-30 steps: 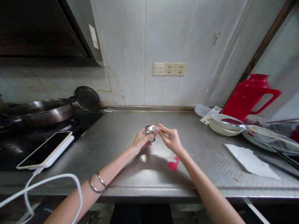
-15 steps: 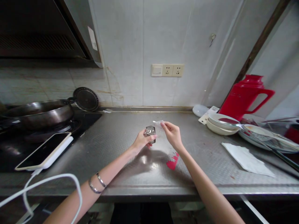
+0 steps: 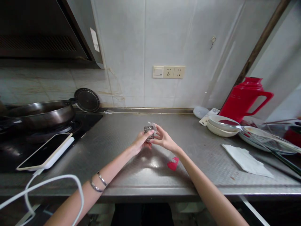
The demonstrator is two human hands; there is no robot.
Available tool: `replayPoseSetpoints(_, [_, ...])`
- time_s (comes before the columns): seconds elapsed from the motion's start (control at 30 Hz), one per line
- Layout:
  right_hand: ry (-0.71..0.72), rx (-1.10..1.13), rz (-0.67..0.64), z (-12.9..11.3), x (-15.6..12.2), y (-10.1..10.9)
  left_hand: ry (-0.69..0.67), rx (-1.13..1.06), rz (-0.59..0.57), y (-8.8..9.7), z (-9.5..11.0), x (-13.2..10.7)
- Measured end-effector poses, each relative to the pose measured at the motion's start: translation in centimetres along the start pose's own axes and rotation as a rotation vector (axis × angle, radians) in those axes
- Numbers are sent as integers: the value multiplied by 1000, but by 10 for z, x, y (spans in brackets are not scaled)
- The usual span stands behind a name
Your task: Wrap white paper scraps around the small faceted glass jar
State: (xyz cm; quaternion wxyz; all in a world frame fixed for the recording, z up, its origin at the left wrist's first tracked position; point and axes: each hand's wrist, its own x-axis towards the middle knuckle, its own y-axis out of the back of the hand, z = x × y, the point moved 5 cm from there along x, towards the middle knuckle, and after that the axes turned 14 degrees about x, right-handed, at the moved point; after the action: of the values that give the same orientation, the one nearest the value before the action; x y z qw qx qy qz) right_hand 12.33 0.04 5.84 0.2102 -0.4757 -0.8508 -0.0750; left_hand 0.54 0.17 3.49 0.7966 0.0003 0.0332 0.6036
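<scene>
Above the middle of the steel counter, my left hand [image 3: 141,140] is closed around a small dark, shiny, faceted block [image 3: 148,129], perhaps glass or a small jar. Its exact kind I cannot make out. My right hand [image 3: 163,138] is bent round the block's right side, with its fingers close to or touching it. A thin, crumpled white scrap [image 3: 152,125], like tissue or film, sits at the right fingertips against the block's top. Below the hands a red piece [image 3: 173,164] with a ragged edge lies on the counter [image 3: 122,125].
A pan [image 3: 44,114] stands on the stove at left, near a phone [image 3: 45,150] with a white cable [image 3: 54,179]. To the right are stacked bowls [image 3: 222,128], a plate [image 3: 254,141], a white napkin [image 3: 245,160] and a red thermos jug [image 3: 242,100].
My right hand has come left and down from above the counter to the block, bringing the white scrap against it. My left hand still holds the block, now slightly further left.
</scene>
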Motion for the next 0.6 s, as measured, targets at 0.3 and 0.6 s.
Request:
replayPoseSetpoints(0.3, [-27,-11,143,5,2,5,21,205,-63,6,-3,3])
replayPoseSetpoints(0.6, [-96,65,201,-1,1,1,-456,517,40,4,6,2])
